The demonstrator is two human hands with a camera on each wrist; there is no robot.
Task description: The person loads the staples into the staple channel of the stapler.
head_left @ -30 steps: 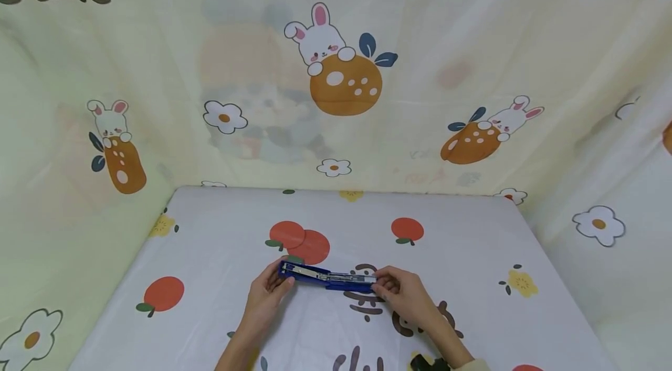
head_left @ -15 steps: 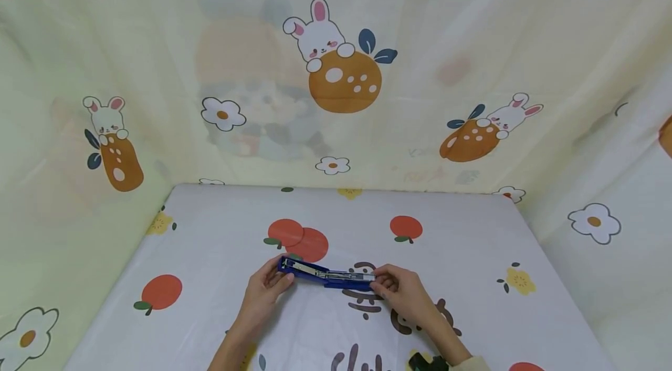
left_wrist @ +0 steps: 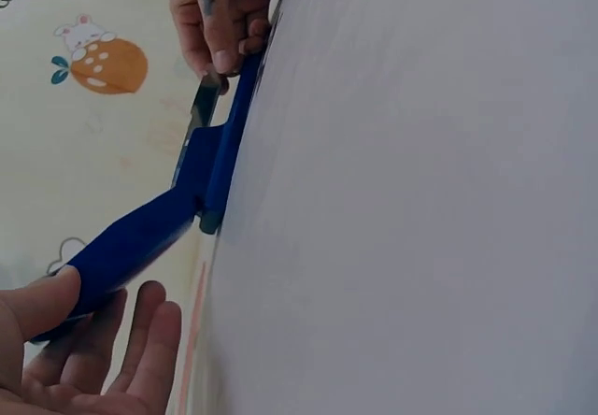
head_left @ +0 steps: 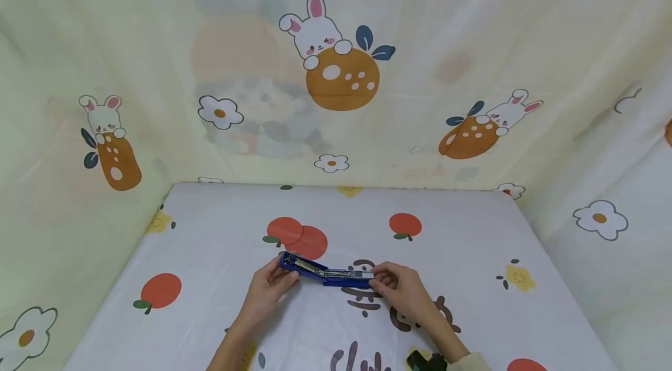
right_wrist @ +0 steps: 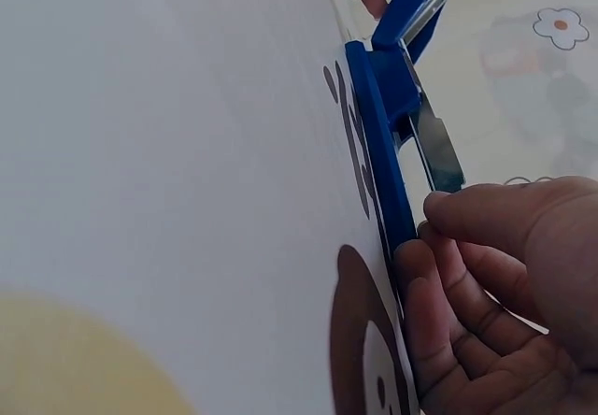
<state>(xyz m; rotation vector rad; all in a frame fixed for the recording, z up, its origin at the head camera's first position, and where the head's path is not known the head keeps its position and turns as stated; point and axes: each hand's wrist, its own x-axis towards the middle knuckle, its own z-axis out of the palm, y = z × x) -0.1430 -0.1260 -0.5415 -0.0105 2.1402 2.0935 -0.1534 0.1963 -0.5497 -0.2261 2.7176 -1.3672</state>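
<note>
"Stapler (head_left: 328, 279), a blue one, bent wide at its hinge, about midway between the left and right edges of the tabletop (head_left: 226, 225) and well short of the far edge. That's from the head view."

"Who has it?"

"Both hands. The left hand (head_left: 266, 287) pinches the end of the raised cover (head_left: 304, 266); the right hand (head_left: 401, 291) pinches the far end of the base (head_left: 346, 283). Printed fruit (head_left: 313, 241) shows just past it, and a curtain (head_left: 157, 38) with rabbits hangs beyond the far edge."

"From the left wrist?"

"The left grip is drawn in on the cover, thumb on one side, a finger behind, other fingers spread loosely away. The base runs along the tabletop; touching or just above, I can't tell."

"And the right wrist?"

"The right grip is nearly together, thumb and fingertips at the end of the base. A metal rail (right_wrist: 434, 144) stands apart from the base across a narrow gap, its end right by the thumb."
</note>
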